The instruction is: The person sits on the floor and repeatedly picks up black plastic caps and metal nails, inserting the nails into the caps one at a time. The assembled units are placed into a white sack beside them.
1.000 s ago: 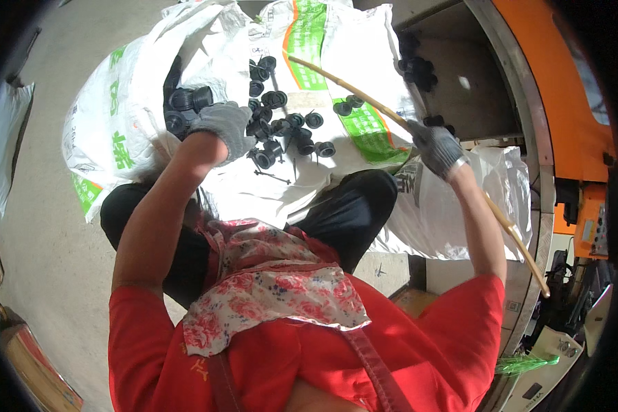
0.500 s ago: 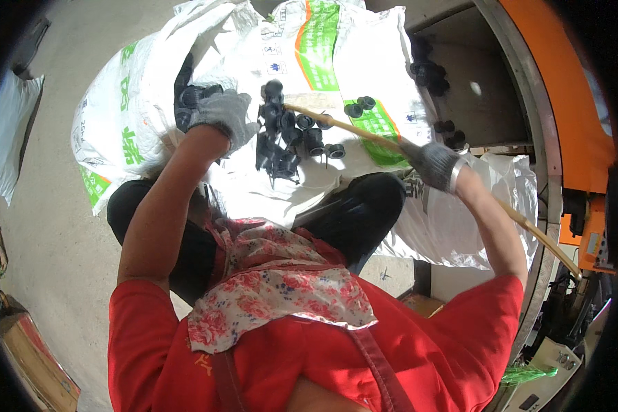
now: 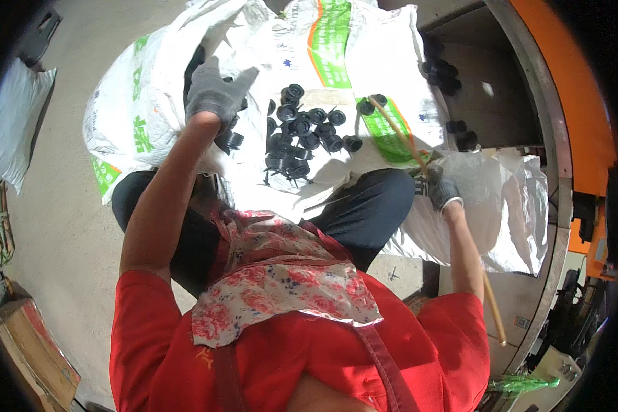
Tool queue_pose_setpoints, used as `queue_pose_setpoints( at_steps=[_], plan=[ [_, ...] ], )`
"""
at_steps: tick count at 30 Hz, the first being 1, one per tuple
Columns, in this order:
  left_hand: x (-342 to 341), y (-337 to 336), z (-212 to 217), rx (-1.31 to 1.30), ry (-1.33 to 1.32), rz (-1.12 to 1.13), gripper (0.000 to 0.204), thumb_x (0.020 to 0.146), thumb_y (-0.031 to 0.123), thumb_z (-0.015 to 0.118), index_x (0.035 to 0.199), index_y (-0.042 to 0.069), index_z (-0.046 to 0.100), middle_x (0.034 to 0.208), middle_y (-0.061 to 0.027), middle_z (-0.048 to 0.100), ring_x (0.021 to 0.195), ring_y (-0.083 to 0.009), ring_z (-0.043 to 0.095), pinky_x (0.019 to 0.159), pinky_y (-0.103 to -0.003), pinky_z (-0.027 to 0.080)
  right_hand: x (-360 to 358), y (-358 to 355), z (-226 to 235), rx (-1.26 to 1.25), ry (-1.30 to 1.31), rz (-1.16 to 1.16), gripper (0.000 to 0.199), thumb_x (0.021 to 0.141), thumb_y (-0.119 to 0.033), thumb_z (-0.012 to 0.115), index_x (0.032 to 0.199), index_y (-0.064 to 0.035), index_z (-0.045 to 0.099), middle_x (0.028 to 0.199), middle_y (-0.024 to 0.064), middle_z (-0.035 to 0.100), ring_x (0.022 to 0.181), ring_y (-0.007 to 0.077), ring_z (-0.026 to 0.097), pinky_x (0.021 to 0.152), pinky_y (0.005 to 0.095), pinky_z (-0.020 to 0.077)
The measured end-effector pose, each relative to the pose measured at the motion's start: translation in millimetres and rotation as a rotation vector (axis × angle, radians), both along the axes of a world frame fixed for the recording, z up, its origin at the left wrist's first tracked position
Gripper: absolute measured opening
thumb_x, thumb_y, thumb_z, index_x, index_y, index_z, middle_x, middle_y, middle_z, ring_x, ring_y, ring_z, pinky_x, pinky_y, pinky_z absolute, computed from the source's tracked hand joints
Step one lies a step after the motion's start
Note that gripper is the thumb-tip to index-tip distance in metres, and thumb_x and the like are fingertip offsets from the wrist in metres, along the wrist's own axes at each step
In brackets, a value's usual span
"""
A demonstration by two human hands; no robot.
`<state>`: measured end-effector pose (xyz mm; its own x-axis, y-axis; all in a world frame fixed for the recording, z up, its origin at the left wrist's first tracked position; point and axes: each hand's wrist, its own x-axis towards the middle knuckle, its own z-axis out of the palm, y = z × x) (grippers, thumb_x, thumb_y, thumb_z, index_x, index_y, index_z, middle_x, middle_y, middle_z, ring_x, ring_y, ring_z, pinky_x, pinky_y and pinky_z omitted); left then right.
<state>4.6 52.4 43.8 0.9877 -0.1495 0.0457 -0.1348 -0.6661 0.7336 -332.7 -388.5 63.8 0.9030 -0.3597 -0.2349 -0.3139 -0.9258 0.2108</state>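
Note:
My left hand (image 3: 221, 89), in a grey knit glove, is raised with its fingers spread beside the crumpled mouth of a white sack. Close under its wrist lie a few black ribbed spool-like parts (image 3: 231, 140), partly hidden by the hand. My right hand (image 3: 444, 189), also gloved, is wrapped round a thin wooden stick (image 3: 399, 132). The stick's far tip reaches two black parts on a green printed patch; its other end sticks out past my forearm. Between the hands, a loose pile of similar black parts (image 3: 301, 127) lies on white sacking (image 3: 384, 62).
A bulging white sack (image 3: 117, 117) with green print stands at the left. More black parts (image 3: 443, 75) lie in a dark recess at the right, next to an orange machine panel (image 3: 584, 123). Clear plastic sheeting (image 3: 508, 206) lies near my right hand; a cardboard box (image 3: 38, 350) is lower left.
My right hand has drawn back toward me, and the stick's tip has swung right, away from the pile. My left hand has shifted farther away, its fingers now spread.

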Motion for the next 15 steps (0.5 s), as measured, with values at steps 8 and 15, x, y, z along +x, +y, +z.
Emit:
queue_pose_setpoints(
  at_steps=[8, 15],
  plan=[
    [17.5, 25.6, 33.4, -1.381, 0.361, 0.484, 0.066, 0.087, 0.055, 0.049, 0.130, 0.005, 0.045, 0.117, -0.0147, 0.055, 0.095, -0.0258, 0.056, 0.087, -0.037, 0.043, -40.5, 1.7, -88.6, 0.218, -0.009, -0.139, 0.026, 0.085, -0.011, 0.053, 0.108, -0.0081, 0.062, 0.107, 0.0144, 0.063, 0.097, 0.0288, 0.059, 0.083, 0.0369, 0.0454],
    [14.3, 36.5, 59.5, -1.430, 0.276, 0.517, 0.061, 0.090, 0.051, 0.043, 0.129, 0.003, 0.045, 0.118, -0.0167, 0.055, 0.097, -0.0276, 0.056, 0.086, -0.034, 0.044, 147.9, 139.7, -13.7, 1.008, -0.631, -0.367, 0.026, 0.087, -0.010, 0.057, 0.111, 0.0019, 0.060, 0.097, 0.0138, 0.066, 0.081, 0.0144, 0.061, 0.071, 0.0266, 0.0504]
  ],
)
